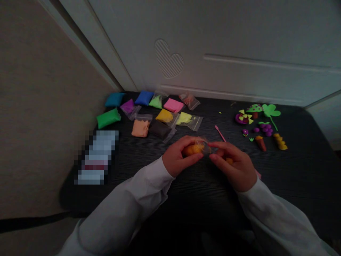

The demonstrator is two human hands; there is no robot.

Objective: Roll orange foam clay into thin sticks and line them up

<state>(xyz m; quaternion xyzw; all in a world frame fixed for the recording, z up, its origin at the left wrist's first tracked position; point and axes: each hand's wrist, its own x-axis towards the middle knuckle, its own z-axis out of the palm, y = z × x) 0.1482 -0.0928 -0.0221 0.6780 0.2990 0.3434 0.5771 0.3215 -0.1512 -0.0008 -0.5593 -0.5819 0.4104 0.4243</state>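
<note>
My left hand (176,158) is closed around a small clear bag of orange modelling clay (193,149), held just above the dark table. Its crinkled open-looking plastic end (205,145) points toward my right hand (237,169). The right thumb and forefinger are at that plastic end; whether they pinch it is hard to tell. A small lump of orange clay (229,161) shows between the curled fingers of my right hand. Behind that hand lies a thin pink modelling tool (220,133). Nearest my left hand on the table is a bag of black clay (161,131).
Clay bags in several colours, such as a green one (108,118) and a peach one (140,128), lie at the back left. A blurred-out rectangle (99,156) is at the left. Finished clay figures, including purple grapes (265,129), sit right. A white panel (239,71) stands behind the table.
</note>
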